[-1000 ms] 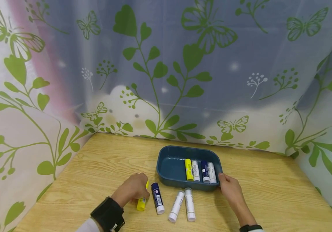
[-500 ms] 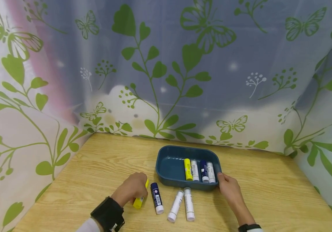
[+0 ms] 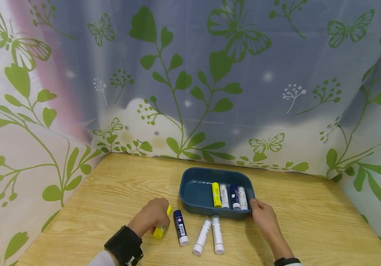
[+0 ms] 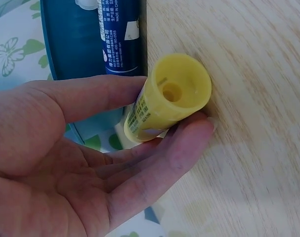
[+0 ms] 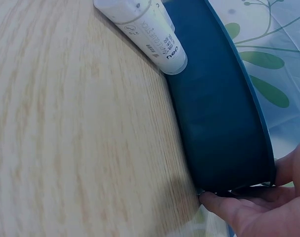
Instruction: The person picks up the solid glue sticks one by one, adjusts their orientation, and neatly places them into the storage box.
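Note:
My left hand (image 3: 152, 216) pinches a yellow glue stick (image 4: 162, 101) between thumb and fingers, low over the table; its hollow round base faces the left wrist camera. Just right of it lies a dark blue glue stick (image 3: 180, 228) with a white end. Two white glue sticks (image 3: 202, 236) lie beyond that, in front of a dark teal tray (image 3: 193, 211). My right hand (image 3: 265, 218) grips the tray's near right corner, thumb at the rim and fingers underneath, as the right wrist view shows. Inside the tray, a yellow glue stick (image 3: 216, 194) lies beside two white ones and a blue one (image 3: 235, 197).
The sticks in the tray fill its right half, and its bare floor (image 3: 197, 188) shows on the left. A wood-grain table (image 3: 127, 177) lies beneath everything. A curtain (image 3: 190, 92) printed with leaves and butterflies hangs behind the table and along both sides.
The yellow glue stick in my left hand has tilted, its lower end swinging slightly left and up between the first two frames. My right hand keeps its grip on the tray.

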Demonstrator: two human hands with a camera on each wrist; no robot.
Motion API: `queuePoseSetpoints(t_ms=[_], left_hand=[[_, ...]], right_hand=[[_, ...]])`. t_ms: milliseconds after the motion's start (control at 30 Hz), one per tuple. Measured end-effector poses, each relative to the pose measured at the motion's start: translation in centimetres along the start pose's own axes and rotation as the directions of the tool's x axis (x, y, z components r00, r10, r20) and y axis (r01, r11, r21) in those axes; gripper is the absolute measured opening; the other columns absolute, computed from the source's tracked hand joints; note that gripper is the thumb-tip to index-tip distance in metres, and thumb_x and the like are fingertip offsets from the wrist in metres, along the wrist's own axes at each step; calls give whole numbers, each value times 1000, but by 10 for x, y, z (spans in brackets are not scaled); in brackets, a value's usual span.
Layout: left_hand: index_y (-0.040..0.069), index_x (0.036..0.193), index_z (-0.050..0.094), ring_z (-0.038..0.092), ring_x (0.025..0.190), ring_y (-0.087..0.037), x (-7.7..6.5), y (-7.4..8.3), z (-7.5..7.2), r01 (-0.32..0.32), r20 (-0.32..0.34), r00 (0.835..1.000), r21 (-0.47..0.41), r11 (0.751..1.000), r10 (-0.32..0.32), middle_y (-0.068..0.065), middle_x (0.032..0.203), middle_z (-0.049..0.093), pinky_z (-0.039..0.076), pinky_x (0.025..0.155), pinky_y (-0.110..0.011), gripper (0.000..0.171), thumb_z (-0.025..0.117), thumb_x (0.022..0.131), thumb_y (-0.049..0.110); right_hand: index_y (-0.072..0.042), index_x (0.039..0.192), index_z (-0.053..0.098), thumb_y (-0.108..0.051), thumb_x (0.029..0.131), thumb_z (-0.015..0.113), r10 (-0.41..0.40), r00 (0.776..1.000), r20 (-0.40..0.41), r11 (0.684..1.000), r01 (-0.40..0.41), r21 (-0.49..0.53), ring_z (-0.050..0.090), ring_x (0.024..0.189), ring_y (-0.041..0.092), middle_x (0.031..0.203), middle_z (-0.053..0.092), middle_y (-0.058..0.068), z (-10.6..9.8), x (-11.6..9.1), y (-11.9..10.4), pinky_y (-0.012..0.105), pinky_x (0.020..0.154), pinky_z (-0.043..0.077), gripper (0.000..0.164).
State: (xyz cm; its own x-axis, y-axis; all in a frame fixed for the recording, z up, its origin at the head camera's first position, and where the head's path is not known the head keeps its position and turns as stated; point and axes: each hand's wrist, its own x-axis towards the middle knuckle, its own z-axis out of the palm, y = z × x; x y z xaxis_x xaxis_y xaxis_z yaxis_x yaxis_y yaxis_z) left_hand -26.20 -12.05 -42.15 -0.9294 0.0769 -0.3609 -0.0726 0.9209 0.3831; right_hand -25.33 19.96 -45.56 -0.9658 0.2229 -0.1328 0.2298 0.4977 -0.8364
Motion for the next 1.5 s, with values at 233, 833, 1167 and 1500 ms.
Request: queuePoseSetpoints(t_ms=[233, 833, 1167, 1500], left_hand=[[3, 100, 57, 62, 66, -28, 1, -1, 1, 16, -4, 1000, -9, 1000, -16, -15, 85, 54, 58, 53, -34, 26, 78, 83, 0], [3, 97, 56, 63, 63, -27, 2, -2, -1, 10, 4, 1000, -27, 1000, -10, -15, 85, 53, 57, 53, -33, 25, 77, 84, -1], [3, 98, 55, 63, 64, -27, 0, -5, -2, 11, 10, 1000, -63, 998, -10, -15, 86, 52, 58, 53, -33, 27, 77, 83, -1], [3, 97, 55, 64, 63, -27, 7, -2, -11, 4, -1, 1000, -27, 1000, -4, -15, 85, 54, 58, 53, -33, 27, 78, 83, 1]], right_hand=[[7, 148, 44, -36, 109, 36, -3, 1000, -3, 1000, 3, -1, 43, 139, 48, 148, 45, 30, 1, 1, 2, 59, 114, 34, 58], [6, 149, 41, -37, 109, 35, 0, 1000, 3, 1000, 0, -4, 40, 141, 47, 150, 43, 30, 0, 1, 3, 59, 114, 33, 60], [7, 147, 45, -35, 109, 36, -23, 1000, -15, 1000, 23, -6, 46, 137, 47, 146, 47, 30, 3, 1, 4, 59, 112, 36, 57], [6, 148, 43, -36, 110, 36, -25, 1000, -5, 1000, 25, -8, 41, 141, 47, 149, 44, 30, 1, 1, 4, 59, 114, 33, 58]])
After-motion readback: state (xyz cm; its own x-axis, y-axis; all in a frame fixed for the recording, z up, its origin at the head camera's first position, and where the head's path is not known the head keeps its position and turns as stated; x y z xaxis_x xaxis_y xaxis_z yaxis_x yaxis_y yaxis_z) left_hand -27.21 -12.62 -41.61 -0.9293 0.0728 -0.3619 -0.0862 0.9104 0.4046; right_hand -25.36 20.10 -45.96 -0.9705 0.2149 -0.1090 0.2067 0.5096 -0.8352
